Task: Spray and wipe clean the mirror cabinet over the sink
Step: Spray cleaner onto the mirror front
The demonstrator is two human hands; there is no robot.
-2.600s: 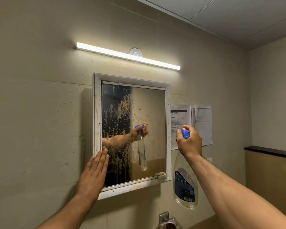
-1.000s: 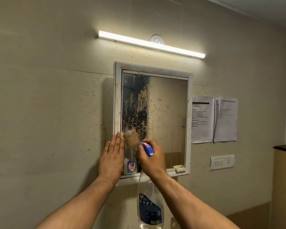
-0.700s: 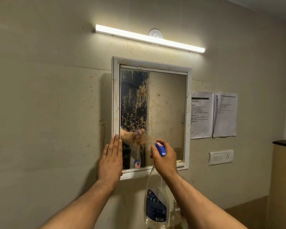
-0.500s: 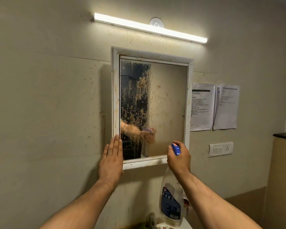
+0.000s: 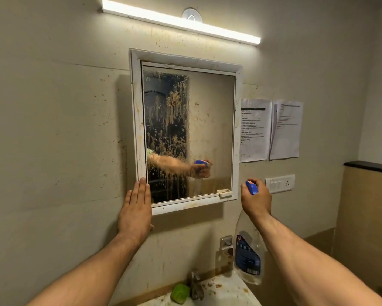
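- Blue is the only colour on the clear spray bottle [image 5: 247, 259]: a blue trigger head [image 5: 251, 187] and a dark blue label with a barcode strip at its lower edge. The label's wording is too small to read.
- Two printed paper sheets [image 5: 255, 129] hang on the wall just right of the cabinet; one has a black bar across its heading, and the lines of text are not legible.
- The mirror cabinet [image 5: 211, 129] hangs on the beige wall [image 5: 53, 129] above the sink [image 5: 227, 290] and below a lit light bar [image 5: 181, 24].
- Its white frame is stained brown, and the glass is covered in tan splatter and runs, thickest on the left half.
- A small white catch [image 5: 224, 193] sits at the door's lower right corner.
- The left hand [image 5: 136, 213] lies flat on the cabinet's lower left corner, its fingers [image 5: 141, 191] straight and pressed together, tips on the frame beside the glass.
- The right hand [image 5: 256, 202] is curled round the bottle's neck, just right of the cabinet's lower right corner; the bottle hangs below it. Whether a finger is on the trigger cannot be told.
- The mirror reflects the arm and the bottle's blue head.
- A white switch plate [image 5: 279, 183] is on the wall by the right hand.
- A tap [image 5: 195, 286] and a green sponge [image 5: 180, 293] sit at the speckled sink.
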